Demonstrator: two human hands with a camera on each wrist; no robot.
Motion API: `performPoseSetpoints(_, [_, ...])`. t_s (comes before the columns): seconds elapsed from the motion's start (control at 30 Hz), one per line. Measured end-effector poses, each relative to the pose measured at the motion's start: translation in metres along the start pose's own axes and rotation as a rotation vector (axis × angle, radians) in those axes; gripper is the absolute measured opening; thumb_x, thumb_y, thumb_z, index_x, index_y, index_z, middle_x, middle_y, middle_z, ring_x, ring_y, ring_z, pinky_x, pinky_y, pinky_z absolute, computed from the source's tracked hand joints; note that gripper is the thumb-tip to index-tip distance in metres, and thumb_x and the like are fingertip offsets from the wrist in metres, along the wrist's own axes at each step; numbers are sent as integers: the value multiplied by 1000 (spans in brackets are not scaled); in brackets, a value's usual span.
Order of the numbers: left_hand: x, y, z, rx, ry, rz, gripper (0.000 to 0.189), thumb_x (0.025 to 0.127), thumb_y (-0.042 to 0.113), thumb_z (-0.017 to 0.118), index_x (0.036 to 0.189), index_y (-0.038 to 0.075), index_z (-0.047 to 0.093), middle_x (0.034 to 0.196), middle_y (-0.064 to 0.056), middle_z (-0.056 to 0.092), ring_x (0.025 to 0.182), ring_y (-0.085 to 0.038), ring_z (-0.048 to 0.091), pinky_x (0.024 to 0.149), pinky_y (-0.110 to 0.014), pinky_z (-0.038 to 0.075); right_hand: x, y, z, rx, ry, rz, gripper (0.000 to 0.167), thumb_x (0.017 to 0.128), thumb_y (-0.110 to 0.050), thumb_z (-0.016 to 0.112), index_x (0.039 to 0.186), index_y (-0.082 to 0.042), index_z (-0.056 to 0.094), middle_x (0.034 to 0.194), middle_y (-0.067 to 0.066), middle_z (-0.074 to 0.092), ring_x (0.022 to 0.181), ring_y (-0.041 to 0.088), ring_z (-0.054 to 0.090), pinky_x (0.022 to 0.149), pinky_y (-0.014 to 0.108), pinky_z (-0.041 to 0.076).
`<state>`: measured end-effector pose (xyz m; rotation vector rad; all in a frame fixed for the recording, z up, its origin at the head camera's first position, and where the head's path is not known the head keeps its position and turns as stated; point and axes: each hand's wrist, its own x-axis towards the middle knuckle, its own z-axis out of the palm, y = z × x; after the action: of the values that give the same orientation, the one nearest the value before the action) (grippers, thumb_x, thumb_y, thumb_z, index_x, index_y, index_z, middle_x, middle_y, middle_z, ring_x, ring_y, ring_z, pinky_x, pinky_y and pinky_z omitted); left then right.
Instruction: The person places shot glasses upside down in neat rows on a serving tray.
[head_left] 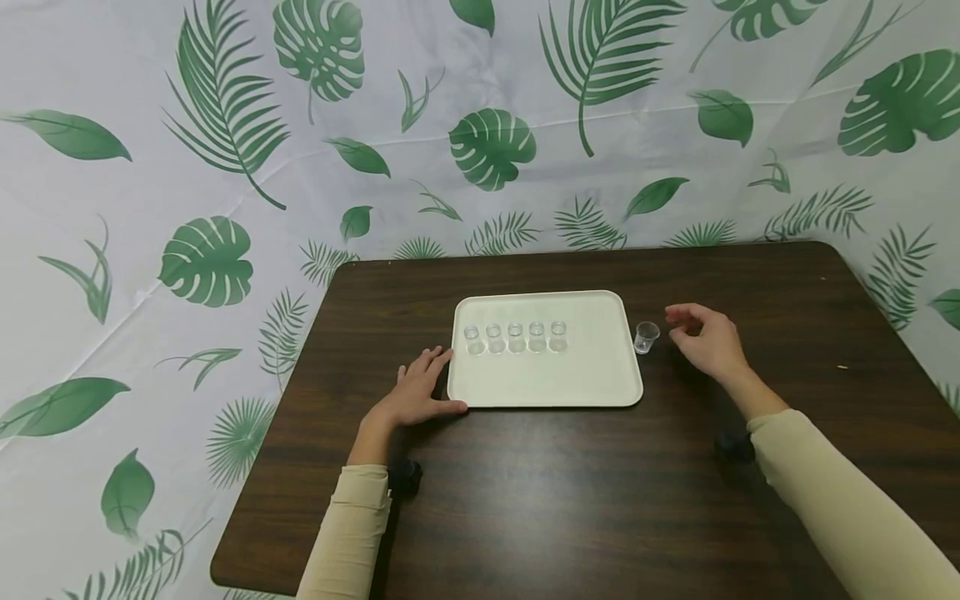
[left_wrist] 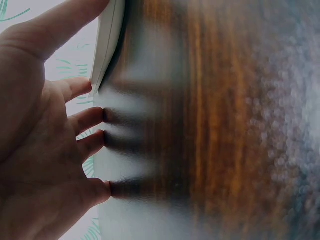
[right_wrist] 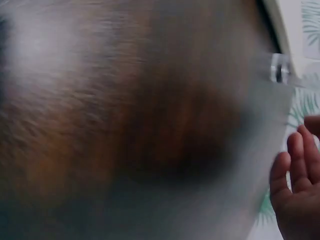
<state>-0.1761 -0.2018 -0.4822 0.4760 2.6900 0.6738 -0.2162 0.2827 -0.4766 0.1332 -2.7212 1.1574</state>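
A cream tray (head_left: 592, 367) lies on the dark wooden table, with a row of several small clear cups (head_left: 515, 337) across its left and middle part. Just off the tray's right edge stands one more small clear cup (head_left: 647, 337), seen also as a clear cup (right_wrist: 279, 68) in the right wrist view. My left hand (head_left: 416, 392) is spread at the tray's left edge, thumb and a finger touching it and the other fingertips on the table. To the right of the lone cup is my right hand (head_left: 705, 340), fingers loosely bent, apart from the cup and holding nothing.
The brown wood-grain table (head_left: 555, 500) extends around the tray on all sides. Behind it hangs a white cloth (head_left: 420, 75) printed with green leaves. A tiny pale speck (head_left: 842, 367) lies on the table at the right.
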Motion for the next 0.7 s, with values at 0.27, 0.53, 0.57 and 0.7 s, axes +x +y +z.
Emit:
performPoseSetpoints(0.27, [-1, 2, 0, -9, 19, 20, 103, 82, 59, 71, 158, 15, 19, 162, -15, 15, 148, -35, 7, 109, -69, 5, -7, 8, 16, 14, -177, 36, 42, 84, -8, 76, 123, 1, 62, 112, 23, 65, 95, 37, 61, 81, 45, 45])
performPoseSetpoints(0.53, [-2, 2, -1, -16, 29, 29, 102, 82, 57, 72, 158, 13, 20, 161, -15, 16, 148, -37, 8, 109, -69, 5, -8, 6, 24, -15, -163, 49, 43, 82, -17, 80, 120, -1, 66, 101, 20, 67, 90, 32, 61, 77, 42, 45])
performPoseSetpoints(0.57, [-2, 3, -1, -16, 30, 30, 102, 82, 57, 72, 158, 13, 20, 161, -16, 16, 148, -37, 8, 109, -69, 6, -9, 6, 25, -17, -158, 56, 43, 82, -18, 80, 119, -1, 66, 100, 20, 67, 90, 32, 61, 77, 42, 45])
performPoseSetpoints(0.7, [-3, 4, -2, -20, 25, 24, 103, 82, 57, 72, 158, 13, 20, 161, -15, 15, 148, -36, 8, 109, -69, 5, -9, 4, 27, -17, -142, 72, 40, 84, -23, 79, 114, 0, 67, 99, 20, 67, 90, 33, 61, 78, 44, 46])
